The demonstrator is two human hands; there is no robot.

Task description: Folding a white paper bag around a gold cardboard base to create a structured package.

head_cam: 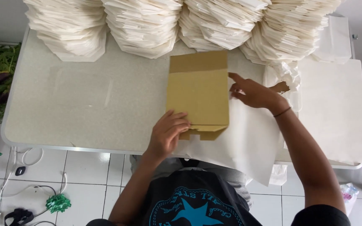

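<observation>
Left hand pressing flat on the near corner of a brown cardboard piece, right hand open, fingertips at its far-side edge, white paper sheet underneath on the bench.

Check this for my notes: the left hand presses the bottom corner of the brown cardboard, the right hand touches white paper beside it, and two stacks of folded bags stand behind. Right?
Nearly. The head view shows four stacks of folded bags, not two. The left hand, cardboard, right hand and white paper are as described.

4 paper stacks — tops beyond frame edge
</observation>
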